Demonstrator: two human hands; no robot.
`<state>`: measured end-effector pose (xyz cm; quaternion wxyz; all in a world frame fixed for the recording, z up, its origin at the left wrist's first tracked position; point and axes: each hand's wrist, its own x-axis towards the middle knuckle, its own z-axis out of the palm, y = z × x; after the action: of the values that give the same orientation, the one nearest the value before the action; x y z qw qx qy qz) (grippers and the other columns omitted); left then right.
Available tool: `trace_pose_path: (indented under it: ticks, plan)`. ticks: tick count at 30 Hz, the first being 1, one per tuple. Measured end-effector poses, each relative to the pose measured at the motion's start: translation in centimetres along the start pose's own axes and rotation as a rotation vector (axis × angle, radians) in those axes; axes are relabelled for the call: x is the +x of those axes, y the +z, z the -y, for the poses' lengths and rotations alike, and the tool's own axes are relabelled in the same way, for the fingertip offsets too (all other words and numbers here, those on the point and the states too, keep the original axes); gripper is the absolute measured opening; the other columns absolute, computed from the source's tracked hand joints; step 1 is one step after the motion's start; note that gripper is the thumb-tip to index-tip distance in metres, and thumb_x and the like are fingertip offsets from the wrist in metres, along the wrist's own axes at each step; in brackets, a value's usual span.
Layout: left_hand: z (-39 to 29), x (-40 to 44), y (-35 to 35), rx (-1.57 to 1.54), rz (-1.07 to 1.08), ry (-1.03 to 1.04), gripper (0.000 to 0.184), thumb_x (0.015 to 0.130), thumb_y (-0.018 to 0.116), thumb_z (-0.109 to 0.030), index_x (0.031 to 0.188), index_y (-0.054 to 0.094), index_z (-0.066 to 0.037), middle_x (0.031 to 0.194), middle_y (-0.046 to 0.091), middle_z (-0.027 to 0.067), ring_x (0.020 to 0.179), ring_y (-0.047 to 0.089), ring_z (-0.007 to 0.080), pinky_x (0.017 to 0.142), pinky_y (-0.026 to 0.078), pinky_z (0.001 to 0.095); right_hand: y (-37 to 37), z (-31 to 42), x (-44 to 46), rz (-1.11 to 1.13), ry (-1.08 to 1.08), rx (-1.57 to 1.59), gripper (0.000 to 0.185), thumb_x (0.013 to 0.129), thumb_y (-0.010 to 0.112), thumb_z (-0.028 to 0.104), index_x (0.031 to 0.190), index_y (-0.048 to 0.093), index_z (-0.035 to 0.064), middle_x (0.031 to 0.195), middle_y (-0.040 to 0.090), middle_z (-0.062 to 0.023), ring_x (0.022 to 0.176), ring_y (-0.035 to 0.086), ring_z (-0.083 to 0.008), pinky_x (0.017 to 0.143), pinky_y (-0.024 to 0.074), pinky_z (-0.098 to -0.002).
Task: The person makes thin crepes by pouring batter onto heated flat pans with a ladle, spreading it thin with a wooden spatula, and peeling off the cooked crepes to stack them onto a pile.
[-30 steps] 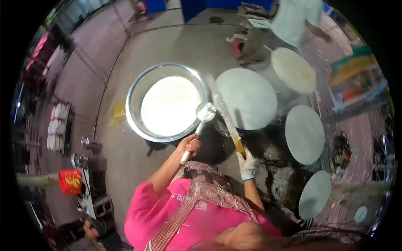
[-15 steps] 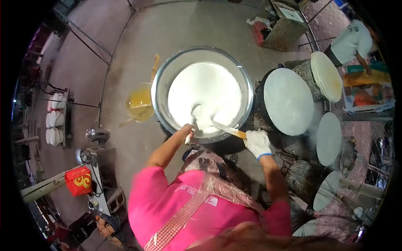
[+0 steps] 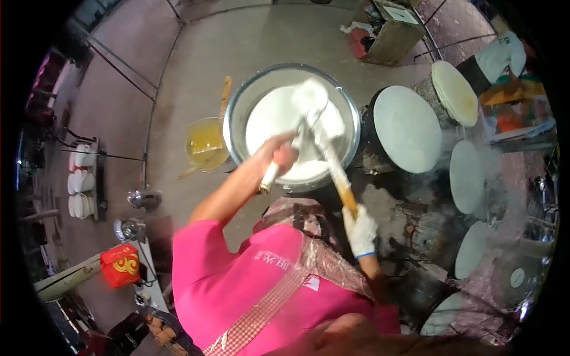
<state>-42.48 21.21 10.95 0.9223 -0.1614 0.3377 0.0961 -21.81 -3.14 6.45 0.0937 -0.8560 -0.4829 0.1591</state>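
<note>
My left hand [image 3: 280, 155] is closed round the handle of a ladle [image 3: 310, 97], its bowl full of white batter and held over the basin. My right hand [image 3: 360, 230], in a white glove, grips the yellow-brown handle of a long spatula [image 3: 333, 165]. The spatula's blade is coated white and reaches up beside the ladle's neck; whether the two touch, I cannot tell. Beneath both tools stands a large metal basin [image 3: 232, 142] of white batter [image 3: 270, 118].
Right of the basin is a round griddle [image 3: 407, 129], with a stack of flat rounds [image 3: 454, 94] behind it. More round plates [image 3: 466, 177] line the right side amid steam. A bowl of yellow liquid [image 3: 206, 142] sits left. A person [image 3: 500, 58] stands far right.
My left hand has moved forward and right, lifting the ladle from the batter's near side. My gloved hand has drawn back towards me, and the spatula now points up beside the ladle.
</note>
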Motion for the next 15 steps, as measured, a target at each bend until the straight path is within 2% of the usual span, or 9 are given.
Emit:
trace_pose_path:
  ticks: [1, 2, 3, 4, 8, 10, 12, 14, 15]
  plan:
    - [0.8, -3.0, 3.4, 0.07, 0.06, 0.018, 0.043, 0.091, 0.048, -0.038, 0.059, 0.033, -0.013, 0.045, 0.032, -0.0053, 0.031, 0.027, 0.0031, 0.024, 0.026, 0.0162, -1.7, 1.3, 0.4, -0.1, -0.002, 0.004, 0.039, 0.083, 0.053, 0.046, 0.095, 0.057, 0.0091, 0.067, 0.06, -0.0186, 0.06, 0.059, -0.037, 0.054, 0.0449, -0.0466]
    - [1.8, -5.2, 5.9, 0.26, 0.164, 0.235, 0.033, 0.092, 0.048, -0.029, 0.066, 0.037, -0.011, 0.049, 0.029, -0.0049, 0.033, 0.025, 0.0041, 0.024, 0.023, 0.0178, -2.5, 1.4, 1.5, -0.204, -0.048, 0.039, 0.04, 0.082, 0.055, 0.045, 0.096, 0.057, 0.0076, 0.068, 0.06, -0.0181, 0.06, 0.059, -0.037, 0.055, 0.0452, -0.047]
    - [2.5, -7.3, 7.8, 0.326, 0.267, 0.273, 0.02, 0.093, 0.046, -0.027, 0.081, 0.042, -0.011, 0.052, 0.029, -0.0045, 0.035, 0.024, 0.0035, 0.024, 0.021, 0.0169, -4.0, 1.6, 2.8, -0.329, -0.128, -0.004, 0.039, 0.081, 0.058, 0.042, 0.096, 0.057, 0.0067, 0.069, 0.061, -0.0176, 0.061, 0.058, -0.0371, 0.056, 0.0456, -0.0467]
    - [1.4, -8.1, 8.1, 0.326, 0.394, 0.115, 0.013, 0.093, 0.046, -0.028, 0.096, 0.043, -0.015, 0.054, 0.03, -0.0039, 0.036, 0.025, 0.0029, 0.024, 0.019, 0.0165, -5.5, 1.8, 4.1, -0.464, -0.196, 0.055, 0.036, 0.08, 0.061, 0.039, 0.097, 0.057, 0.007, 0.074, 0.062, -0.0178, 0.065, 0.06, -0.0363, 0.057, 0.0464, -0.0457]
    - [2.0, -15.1, 15.4, 0.762, 0.4, 0.491, 0.013, 0.094, 0.043, -0.031, 0.105, 0.043, -0.024, 0.054, 0.028, -0.0047, 0.037, 0.023, 0.002, 0.025, 0.016, 0.0163, -13.3, 4.0, 6.9, -0.722, -0.192, 0.333, 0.029, 0.08, 0.064, 0.023, 0.101, 0.061, 0.0026, 0.081, 0.065, -0.0155, 0.068, 0.062, -0.0278, 0.063, 0.0482, -0.0355]
    - [2.3, -17.0, 17.8, 1.134, 0.332, 0.837, 0.042, 0.092, 0.048, -0.034, 0.13, 0.03, -0.034, 0.056, 0.029, -0.0044, 0.037, 0.023, 0.0032, 0.027, 0.017, 0.0171, -15.1, 4.0, 7.8, -0.751, -0.24, 0.558, 0.03, 0.08, 0.064, 0.021, 0.101, 0.06, -0.0003, 0.083, 0.064, -0.0143, 0.072, 0.062, -0.0254, 0.066, 0.0487, -0.0342]
    - [-0.3, -15.0, 17.0, 1.23, 0.302, 0.981, 0.05, 0.09, 0.05, -0.035, 0.133, 0.025, -0.035, 0.056, 0.029, -0.0043, 0.037, 0.024, 0.004, 0.028, 0.017, 0.0178, -13.9, 4.0, 7.8, -0.732, -0.271, 0.791, 0.025, 0.08, 0.064, 0.018, 0.097, 0.061, -0.0013, 0.075, 0.062, -0.0067, 0.064, 0.058, -0.0151, 0.059, 0.047, -0.029]
    - [-1.7, -11.5, 14.4, 1.097, 0.149, 0.9, 0.033, 0.089, 0.05, -0.039, 0.12, 0.04, -0.034, 0.055, 0.032, -0.0049, 0.037, 0.026, 0.0037, 0.027, 0.019, 0.0177, -7.5, 2.4, 9.1, -0.697, -0.328, 0.899, 0.021, 0.08, 0.064, 0.017, 0.09, 0.062, -0.001, 0.067, 0.057, -0.0021, 0.056, 0.054, -0.0111, 0.05, 0.0445, -0.0264]
    - [-3.3, -8.9, 11.8, 1.062, 0.16, 0.688, 0.027, 0.089, 0.05, -0.038, 0.114, 0.043, -0.03, 0.054, 0.032, -0.0047, 0.037, 0.028, 0.0039, 0.027, 0.02, 0.0178, -2.4, 0.6, 9.8, -0.488, -0.229, 0.961, 0.02, 0.079, 0.065, 0.018, 0.086, 0.062, 0.0, 0.063, 0.056, -0.0019, 0.052, 0.052, -0.0105, 0.045, 0.0421, -0.0259]
